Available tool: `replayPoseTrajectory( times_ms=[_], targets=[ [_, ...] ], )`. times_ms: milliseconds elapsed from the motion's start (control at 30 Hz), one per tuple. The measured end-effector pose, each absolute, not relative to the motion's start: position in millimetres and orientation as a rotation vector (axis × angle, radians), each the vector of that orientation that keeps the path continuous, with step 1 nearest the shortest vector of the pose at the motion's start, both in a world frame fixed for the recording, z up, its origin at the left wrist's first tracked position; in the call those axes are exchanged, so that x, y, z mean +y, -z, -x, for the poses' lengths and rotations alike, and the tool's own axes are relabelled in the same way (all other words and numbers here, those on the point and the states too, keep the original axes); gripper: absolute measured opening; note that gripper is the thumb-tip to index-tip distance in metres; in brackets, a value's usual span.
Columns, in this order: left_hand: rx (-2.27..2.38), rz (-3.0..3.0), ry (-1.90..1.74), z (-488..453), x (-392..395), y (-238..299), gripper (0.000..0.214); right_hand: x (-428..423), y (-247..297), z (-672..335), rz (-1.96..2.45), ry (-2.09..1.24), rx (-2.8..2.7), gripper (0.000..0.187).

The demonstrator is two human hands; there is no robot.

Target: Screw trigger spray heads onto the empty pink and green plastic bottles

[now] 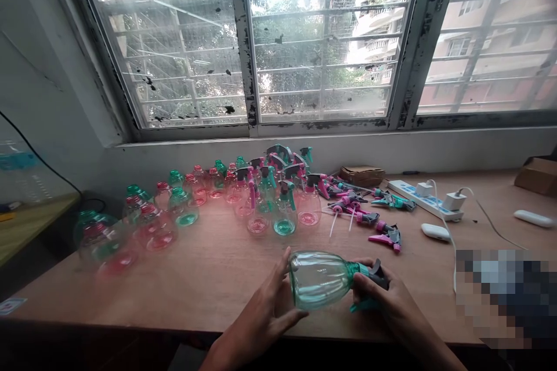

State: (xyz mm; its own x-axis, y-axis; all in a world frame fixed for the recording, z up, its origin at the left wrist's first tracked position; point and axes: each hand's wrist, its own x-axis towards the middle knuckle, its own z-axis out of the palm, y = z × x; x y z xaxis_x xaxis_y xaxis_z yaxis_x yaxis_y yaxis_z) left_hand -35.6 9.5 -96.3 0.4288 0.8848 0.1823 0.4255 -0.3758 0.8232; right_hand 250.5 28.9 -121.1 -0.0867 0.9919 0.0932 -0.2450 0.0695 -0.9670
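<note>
A clear green spray bottle (319, 279) lies on its side in the air above the table's front part, its base to the left. My left hand (272, 304) cups the base, thumb below and fingers above. Around the neck and the grey and teal trigger head, my right hand (385, 295) is closed; its fingers hide part of the head. Behind my hands, several pink and green spray bottles (284, 226) stand upright with trigger heads on. Loose pink and grey trigger heads (387, 239) with white tubes lie to their right.
Open-necked pink bottles (157, 236) and green bottles (186, 208) stand at the left. A white power strip (429, 200) with plugged-in chargers and cables lies at the right, near a white oblong device (435, 232). Cardboard boxes (537, 175) sit near the wall beneath the window.
</note>
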Motion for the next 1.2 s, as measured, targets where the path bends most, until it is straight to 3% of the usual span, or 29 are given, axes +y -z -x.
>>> replayPoseTrajectory(
  times_ms=[100, 267, 567, 733, 967, 1100, 1200],
  targets=[
    [1.027, -2.005, -0.851, 34.1, 8.9, 98.1, 0.092, 28.5, 121.1, -249.5, 0.906, -1.330, -1.135, 0.039],
    [1.124, -1.916, -0.845, 32.5, 9.7, 96.5, 0.115, 28.0, 121.5, -250.5, 0.908, -1.333, -1.147, 0.037],
    [1.081, -1.995, -0.811, 35.1, 10.9, 97.0, 0.091, 33.0, 127.6, -252.3, 0.918, -1.342, -1.149, 0.044],
    [1.188, -2.043, -0.799, 33.9, 10.7, 96.2, 0.104, 32.0, 126.1, -251.8, 0.906, -1.344, -1.143, 0.042],
    [1.159, -2.099, -0.806, 34.3, 9.9, 97.5, 0.091, 32.1, 128.5, -253.5, 0.910, -1.349, -1.141, 0.044],
    [1.202, -2.080, -0.831, 34.8, 10.5, 98.8, 0.107, 32.4, 129.2, -253.0, 0.904, -1.348, -1.129, 0.045],
    [1.229, -2.048, -0.812, 34.8, 9.3, 94.9, 0.105, 32.3, 128.1, -251.9, 0.907, -1.349, -1.123, 0.044]
  ],
)
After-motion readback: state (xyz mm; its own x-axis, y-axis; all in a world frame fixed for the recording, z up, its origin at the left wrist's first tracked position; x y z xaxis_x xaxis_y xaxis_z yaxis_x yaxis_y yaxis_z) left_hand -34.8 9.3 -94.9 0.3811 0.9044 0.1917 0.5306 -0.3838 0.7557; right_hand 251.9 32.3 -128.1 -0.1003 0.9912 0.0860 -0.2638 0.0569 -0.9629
